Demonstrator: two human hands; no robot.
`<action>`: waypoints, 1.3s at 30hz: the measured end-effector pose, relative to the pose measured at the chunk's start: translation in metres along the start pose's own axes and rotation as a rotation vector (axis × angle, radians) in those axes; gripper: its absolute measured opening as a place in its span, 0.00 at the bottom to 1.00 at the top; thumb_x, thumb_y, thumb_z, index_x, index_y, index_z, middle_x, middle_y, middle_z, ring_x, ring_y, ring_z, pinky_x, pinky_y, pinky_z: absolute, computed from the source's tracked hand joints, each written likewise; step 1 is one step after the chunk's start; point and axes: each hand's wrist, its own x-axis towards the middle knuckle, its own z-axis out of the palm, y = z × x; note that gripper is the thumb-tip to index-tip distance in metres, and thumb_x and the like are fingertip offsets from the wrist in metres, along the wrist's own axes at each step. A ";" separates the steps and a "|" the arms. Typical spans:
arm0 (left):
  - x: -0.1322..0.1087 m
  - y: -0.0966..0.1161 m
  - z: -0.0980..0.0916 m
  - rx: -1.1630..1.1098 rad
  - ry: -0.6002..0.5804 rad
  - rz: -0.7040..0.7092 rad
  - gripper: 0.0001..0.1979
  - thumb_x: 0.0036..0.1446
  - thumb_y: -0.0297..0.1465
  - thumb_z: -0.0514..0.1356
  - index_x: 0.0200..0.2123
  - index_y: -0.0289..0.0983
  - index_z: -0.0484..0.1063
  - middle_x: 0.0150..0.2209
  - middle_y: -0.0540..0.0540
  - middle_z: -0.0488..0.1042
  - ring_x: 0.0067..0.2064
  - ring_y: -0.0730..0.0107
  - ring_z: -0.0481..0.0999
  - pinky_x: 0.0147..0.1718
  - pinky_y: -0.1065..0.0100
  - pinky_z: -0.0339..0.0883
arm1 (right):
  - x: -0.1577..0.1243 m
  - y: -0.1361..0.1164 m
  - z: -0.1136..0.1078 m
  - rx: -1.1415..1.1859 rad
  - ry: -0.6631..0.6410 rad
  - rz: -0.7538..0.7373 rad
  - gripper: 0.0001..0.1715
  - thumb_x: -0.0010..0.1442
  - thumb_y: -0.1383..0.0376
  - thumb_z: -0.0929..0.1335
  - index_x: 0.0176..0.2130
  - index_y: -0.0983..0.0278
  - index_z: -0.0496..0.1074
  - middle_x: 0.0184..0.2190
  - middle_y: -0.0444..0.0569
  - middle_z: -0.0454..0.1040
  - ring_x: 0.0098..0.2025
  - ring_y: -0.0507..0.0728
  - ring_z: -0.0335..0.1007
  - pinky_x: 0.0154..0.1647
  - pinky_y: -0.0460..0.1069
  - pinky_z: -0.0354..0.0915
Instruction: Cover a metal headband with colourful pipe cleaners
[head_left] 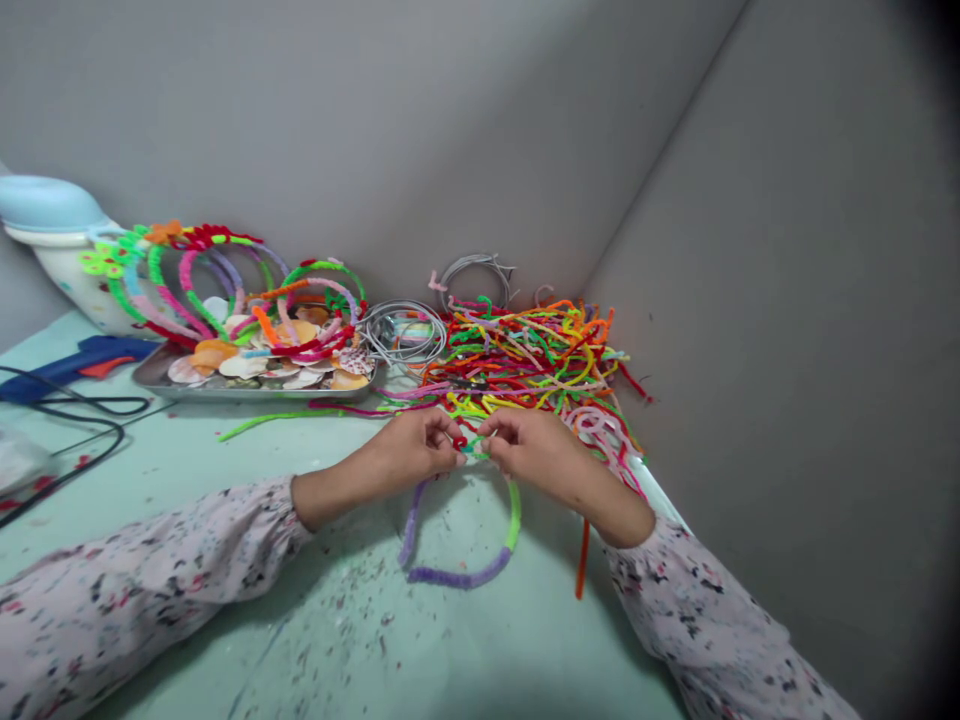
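Observation:
Both hands pinch the top of a pipe-cleaner ring (459, 579), whose lower part hangs below them in purple and light green. My left hand (424, 443) is closed on its upper left side, beside a small red curl of pipe cleaner. Opposite it, my right hand (521, 445) is closed on the upper right side, at a green piece. Red, green and a bit of blue fuzzy wire show between the fingertips. The exact grip points are partly hidden by the fingers.
A metal tray (255, 393) of shells and finished fuzzy rings (196, 290) stands at the back left. Behind my hands lie a heap of pipe cleaners (525, 350) and wire coils (405, 335). A blue glue gun (67, 368) with a black cable (112, 440) sits left; walls rise behind and right.

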 end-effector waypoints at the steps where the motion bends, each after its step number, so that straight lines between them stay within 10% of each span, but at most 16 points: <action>1: 0.000 0.001 0.000 0.000 0.006 -0.003 0.13 0.45 0.34 0.63 0.35 0.37 0.67 0.22 0.55 0.68 0.23 0.75 0.66 0.22 0.74 0.57 | -0.001 -0.001 0.000 -0.014 0.004 -0.005 0.12 0.54 0.66 0.65 0.37 0.60 0.76 0.26 0.43 0.75 0.26 0.51 0.65 0.27 0.45 0.55; 39: -0.007 0.017 -0.001 0.185 0.174 0.060 0.09 0.46 0.33 0.61 0.32 0.34 0.76 0.22 0.52 0.68 0.24 0.75 0.61 0.23 0.72 0.52 | 0.004 0.006 -0.001 -0.035 -0.008 -0.334 0.20 0.56 0.68 0.68 0.49 0.58 0.74 0.45 0.48 0.77 0.44 0.56 0.73 0.45 0.50 0.64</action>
